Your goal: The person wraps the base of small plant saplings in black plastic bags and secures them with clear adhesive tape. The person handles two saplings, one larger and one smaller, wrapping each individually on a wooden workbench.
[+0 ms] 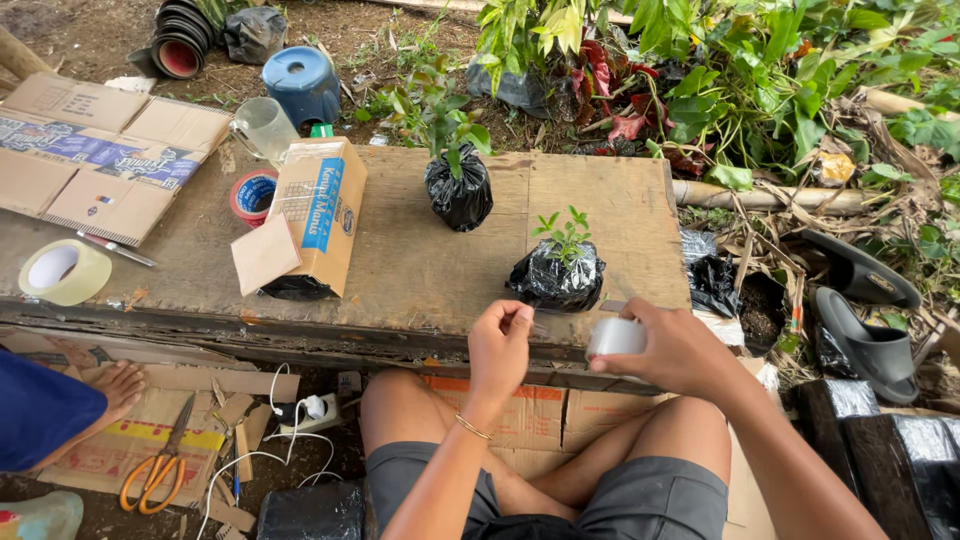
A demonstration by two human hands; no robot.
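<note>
while your right hand [672, 352] grips the tape roll [616, 337] with fingers curled round it, just over the near table [420, 270] edge, your left hand [500, 345] pinches thumb and fingertips together on what looks like the tape's free end. just beyond sits a small seedling [558, 272] in a black bag, a taller one [458, 185] behind, a carton [318, 215] to the left.
</note>
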